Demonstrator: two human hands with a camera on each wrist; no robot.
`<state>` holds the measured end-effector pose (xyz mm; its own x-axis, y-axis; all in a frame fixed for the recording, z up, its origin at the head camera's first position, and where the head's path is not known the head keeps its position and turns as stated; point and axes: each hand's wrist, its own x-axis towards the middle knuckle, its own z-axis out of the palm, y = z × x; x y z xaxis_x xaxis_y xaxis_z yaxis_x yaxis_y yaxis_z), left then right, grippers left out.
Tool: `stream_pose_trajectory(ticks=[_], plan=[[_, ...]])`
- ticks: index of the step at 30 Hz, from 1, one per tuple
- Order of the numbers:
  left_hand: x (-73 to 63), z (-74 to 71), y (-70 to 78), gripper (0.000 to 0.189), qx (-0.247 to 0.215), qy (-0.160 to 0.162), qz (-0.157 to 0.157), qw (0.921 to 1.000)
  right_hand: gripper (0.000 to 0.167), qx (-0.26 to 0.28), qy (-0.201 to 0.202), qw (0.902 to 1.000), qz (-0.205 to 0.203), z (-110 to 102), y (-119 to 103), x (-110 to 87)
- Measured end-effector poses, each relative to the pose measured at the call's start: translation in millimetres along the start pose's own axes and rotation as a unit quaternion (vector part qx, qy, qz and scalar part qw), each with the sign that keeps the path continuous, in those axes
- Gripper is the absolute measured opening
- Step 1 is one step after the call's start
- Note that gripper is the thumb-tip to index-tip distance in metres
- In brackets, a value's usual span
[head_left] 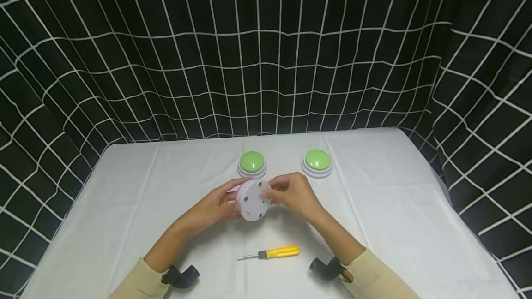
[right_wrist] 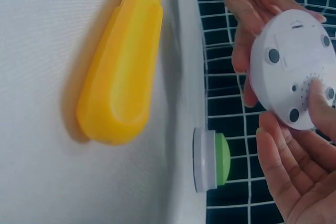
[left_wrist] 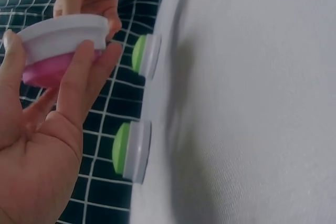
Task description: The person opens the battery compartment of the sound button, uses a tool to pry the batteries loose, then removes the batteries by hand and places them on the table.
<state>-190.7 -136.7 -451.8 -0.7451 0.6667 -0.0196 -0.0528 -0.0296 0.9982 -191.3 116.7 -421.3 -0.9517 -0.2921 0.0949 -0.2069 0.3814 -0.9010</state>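
A round push-button buzzer [head_left: 251, 204] with a white base and a pink dome is held up over the table, its underside turned toward the head camera. My left hand [head_left: 220, 201] grips its rim from the left, and the pink dome [left_wrist: 50, 72] shows between the fingers in the left wrist view. From the other side my right hand [head_left: 293, 193] holds the edge, the thumb on the underside beside a ring of small holes. Dark round feet [right_wrist: 273, 56] and a small slot show on that white face in the right wrist view.
Two green-domed buzzers, a left one [head_left: 251, 163] and a right one [head_left: 317, 160], stand beyond the hands. A screwdriver [head_left: 282, 252] with a yellow handle lies nearer, its tip pointing left. White cloth [head_left: 199, 262] covers the table, with a black gridded curtain [head_left: 266, 59] behind.
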Motion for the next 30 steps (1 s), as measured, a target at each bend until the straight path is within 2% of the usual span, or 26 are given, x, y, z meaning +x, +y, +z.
stream_pose_trajectory(ticks=[3,8,12,14,16,20,25,28,30], plan=[[-0.7,0.4,0.1,0.08,0.034,-0.007,0.006,0.9994,0.015,-0.001,-0.004,1.0,0.008,0.8,0.5,0.2],[-0.1,2.3,1.7,0.097,0.107,-0.017,0.014,0.994,0.014,0.004,-0.005,0.9998,0.016,0.8,1.8,1.0],[0.0,4.2,2.6,0.102,0.123,-0.017,0.012,0.9922,0.014,0.015,-0.012,0.9996,0.022,1.1,3.0,1.5],[0.0,5.2,2.6,0.101,0.146,-0.007,0.018,0.9891,0.015,0.012,-0.016,0.9995,0.024,1.3,3.1,1.5],[0.1,6.3,2.4,0.1,0.177,0.012,0.027,0.9838,0.016,0.006,-0.015,0.9994,0.03,1.5,3.1,1.5],[0.7,10.1,0.4,0.101,0.244,0.049,0.047,0.9674,0.016,-0.021,-0.012,0.9992,0.033,1.1,4.2,2.0],[2.5,16.0,-7.0,0.103,0.305,0.058,0.051,0.9493,0.016,-0.043,-0.024,0.9984,0.026,-0.4,7.4,2.5],[3.1,19.1,-10.7,0.103,0.32,0.065,0.047,0.944,0.017,-0.045,-0.041,0.9977,0.03,-0.5,8.7,2.3],[2.9,20.5,-12.9,0.103,0.321,0.07,0.044,0.9435,0.019,-0.044,-0.057,0.9969,0.031,-0.2,9.3,2.2]])
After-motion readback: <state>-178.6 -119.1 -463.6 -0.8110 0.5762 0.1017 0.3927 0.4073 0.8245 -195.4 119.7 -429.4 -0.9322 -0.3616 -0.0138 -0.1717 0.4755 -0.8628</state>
